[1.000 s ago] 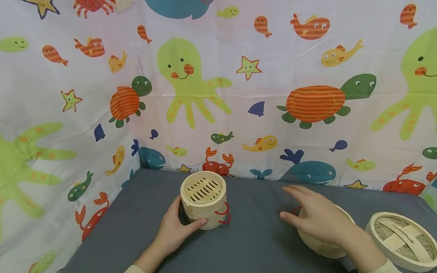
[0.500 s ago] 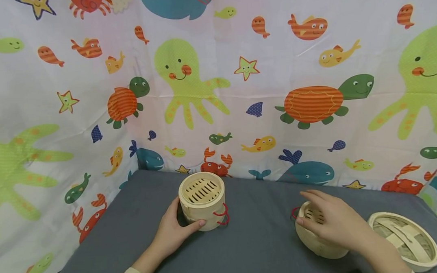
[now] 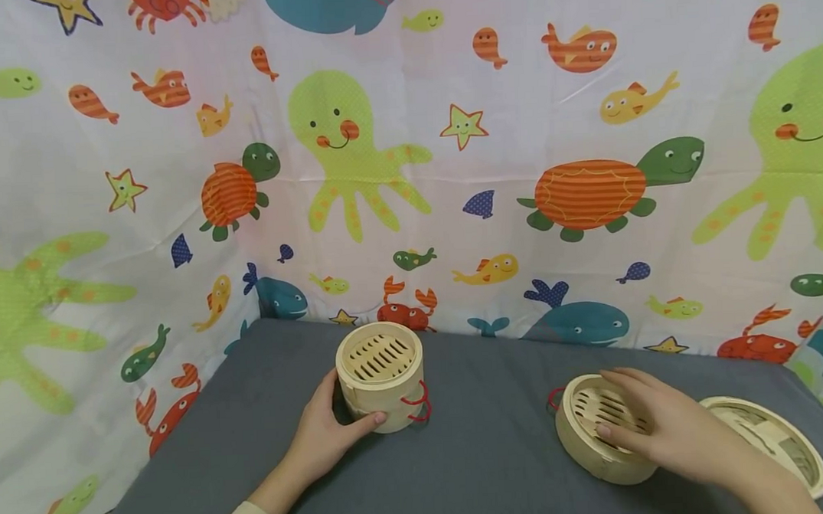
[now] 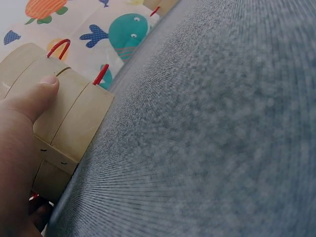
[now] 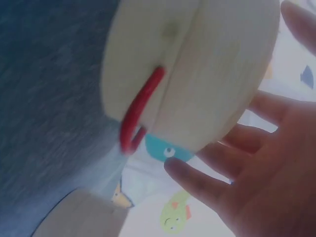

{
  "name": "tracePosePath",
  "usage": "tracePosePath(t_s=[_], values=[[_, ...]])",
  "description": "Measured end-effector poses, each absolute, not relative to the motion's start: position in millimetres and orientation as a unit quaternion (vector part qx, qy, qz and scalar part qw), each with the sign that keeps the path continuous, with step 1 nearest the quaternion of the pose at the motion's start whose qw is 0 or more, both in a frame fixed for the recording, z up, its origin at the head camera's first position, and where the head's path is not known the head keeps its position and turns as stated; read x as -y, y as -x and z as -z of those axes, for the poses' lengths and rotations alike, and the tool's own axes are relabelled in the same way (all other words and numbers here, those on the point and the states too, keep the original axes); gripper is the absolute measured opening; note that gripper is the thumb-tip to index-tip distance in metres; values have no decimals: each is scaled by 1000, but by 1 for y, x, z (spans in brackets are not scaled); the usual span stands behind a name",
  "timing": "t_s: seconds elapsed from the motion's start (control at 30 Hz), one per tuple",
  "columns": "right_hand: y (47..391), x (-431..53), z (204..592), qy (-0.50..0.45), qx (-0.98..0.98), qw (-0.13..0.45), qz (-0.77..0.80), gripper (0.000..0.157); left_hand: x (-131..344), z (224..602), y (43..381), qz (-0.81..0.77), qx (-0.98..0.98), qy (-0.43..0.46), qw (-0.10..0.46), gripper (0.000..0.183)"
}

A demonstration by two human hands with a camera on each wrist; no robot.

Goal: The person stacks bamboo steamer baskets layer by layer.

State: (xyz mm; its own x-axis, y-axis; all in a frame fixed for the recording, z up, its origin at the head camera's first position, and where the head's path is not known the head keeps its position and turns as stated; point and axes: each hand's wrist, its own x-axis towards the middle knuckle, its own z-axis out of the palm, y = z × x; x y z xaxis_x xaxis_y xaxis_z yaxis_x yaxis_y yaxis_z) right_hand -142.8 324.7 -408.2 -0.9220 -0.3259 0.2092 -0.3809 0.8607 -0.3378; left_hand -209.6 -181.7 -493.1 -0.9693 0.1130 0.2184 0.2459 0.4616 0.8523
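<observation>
My left hand (image 3: 326, 433) grips a small stack of bamboo steamer baskets (image 3: 389, 402), thumb on the near side and fingers round the left. The stack has a slatted top and red cord loops on its right side. In the left wrist view the thumb presses the wall of the stacked baskets (image 4: 74, 111) near the seam. Over another bamboo steamer basket (image 3: 593, 456) on the right, my right hand (image 3: 677, 429) hovers with fingers spread. In the right wrist view its fingers (image 5: 197, 182) are extended beside that basket's pale wall; whether they touch it I cannot tell.
A round woven bamboo lid (image 3: 799, 451) lies at the far right, partly hidden behind the right forearm. Everything rests on a grey cloth-covered table (image 3: 488, 438). Behind it hangs a white curtain (image 3: 452, 232) printed with sea animals.
My right hand has moved right and down over the right-hand basket, uncovering more of its slats. My left hand has stayed on the stack.
</observation>
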Motion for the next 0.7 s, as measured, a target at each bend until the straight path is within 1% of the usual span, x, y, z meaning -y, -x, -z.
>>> tracePosePath(t_s=[0.3, 0.53, 0.7], values=[[137, -342, 418, -144, 967, 32, -209, 100, 182, 492, 209, 508, 851, 112, 69, 116], [132, -350, 424, -149, 964, 29, -219, 98, 182, 492, 209, 506, 852, 114, 71, 115], [132, -353, 427, -150, 963, 32, -223, 101, 182, 493, 209, 500, 856, 114, 72, 115]])
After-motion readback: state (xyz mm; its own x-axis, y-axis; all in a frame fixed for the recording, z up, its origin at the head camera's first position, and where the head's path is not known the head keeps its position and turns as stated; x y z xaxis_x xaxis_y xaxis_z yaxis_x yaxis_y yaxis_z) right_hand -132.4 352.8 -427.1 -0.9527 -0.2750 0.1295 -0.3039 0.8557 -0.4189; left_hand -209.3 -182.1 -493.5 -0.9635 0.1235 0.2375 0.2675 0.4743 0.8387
